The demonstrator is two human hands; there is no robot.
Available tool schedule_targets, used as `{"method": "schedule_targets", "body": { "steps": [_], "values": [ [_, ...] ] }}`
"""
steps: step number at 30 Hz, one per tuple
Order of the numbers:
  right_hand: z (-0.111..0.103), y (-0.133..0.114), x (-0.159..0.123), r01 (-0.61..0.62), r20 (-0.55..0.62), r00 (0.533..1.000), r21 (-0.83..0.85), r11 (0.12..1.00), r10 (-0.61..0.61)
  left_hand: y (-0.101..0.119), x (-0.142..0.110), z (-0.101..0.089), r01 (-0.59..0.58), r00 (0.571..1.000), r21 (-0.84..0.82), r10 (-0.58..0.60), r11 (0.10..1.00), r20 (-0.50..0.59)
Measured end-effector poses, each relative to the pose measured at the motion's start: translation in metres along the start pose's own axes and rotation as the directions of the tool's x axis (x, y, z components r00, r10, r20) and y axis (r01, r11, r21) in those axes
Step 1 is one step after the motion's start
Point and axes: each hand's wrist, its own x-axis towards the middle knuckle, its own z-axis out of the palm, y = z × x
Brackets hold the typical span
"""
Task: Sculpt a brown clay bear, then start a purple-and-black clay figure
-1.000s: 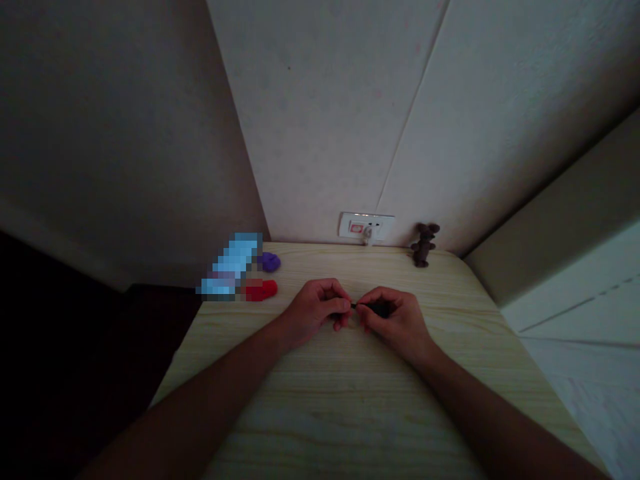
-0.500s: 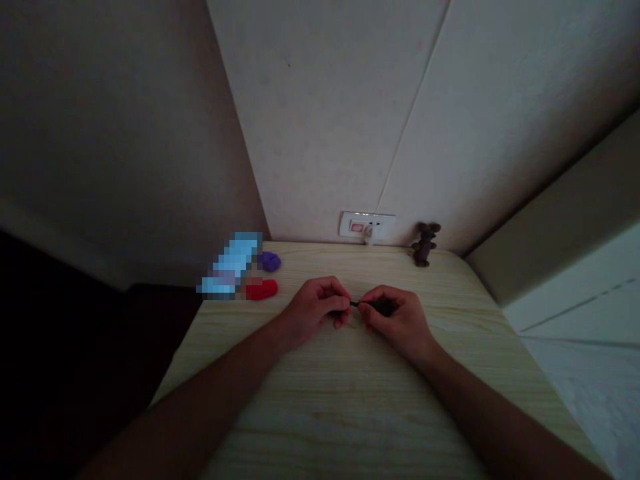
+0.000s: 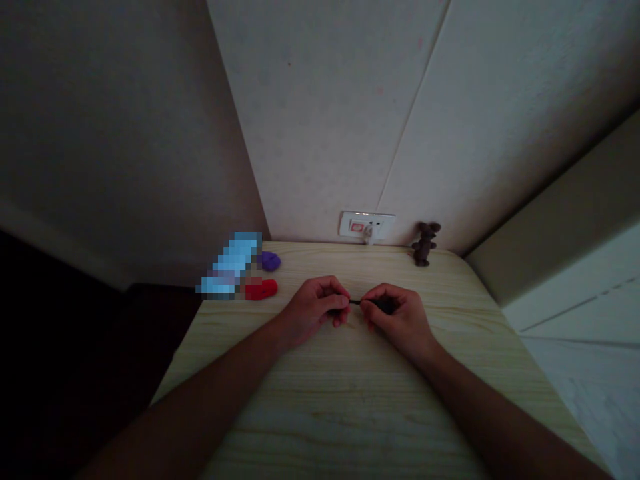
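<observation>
Pinched between thumb and fingers of my left hand [image 3: 320, 307] is one end of a thin dark strand [image 3: 355, 302], apparently modelling clay. My right hand [image 3: 397, 312] grips the other end, and a larger dark lump [image 3: 384, 305] of it shows inside the curled fingers. Both hands are closed, just above the tabletop and a small gap apart. Most of the clay is hidden by my fingers. Behind my right hand, a small brown figure [image 3: 425, 245] with round ears stands against the wall.
A purple lump [image 3: 271, 261] and a red lump [image 3: 263, 289] lie on the wooden table [image 3: 320, 413] at the left. Beside them is a blurred-out bright screen [image 3: 233, 263]. A wall socket [image 3: 367, 225] with a plug is behind the table; a pale cabinet [image 3: 565, 247] borders the right.
My right hand has shifted slightly right, away from my left. A little more of the dark strand shows between them. The left hand has barely moved.
</observation>
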Motion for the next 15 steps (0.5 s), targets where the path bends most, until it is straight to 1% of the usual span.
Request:
{"method": "schedule_targets", "body": {
  "steps": [15],
  "values": [
    [-0.0041,0.0050,0.0019,-0.018,-0.036,0.999,0.048,0.999,0.020,-0.0009,0.0003,-0.0011,-0.004,1.000,-0.014,0.004,1.000,0.007]
  ]
}}
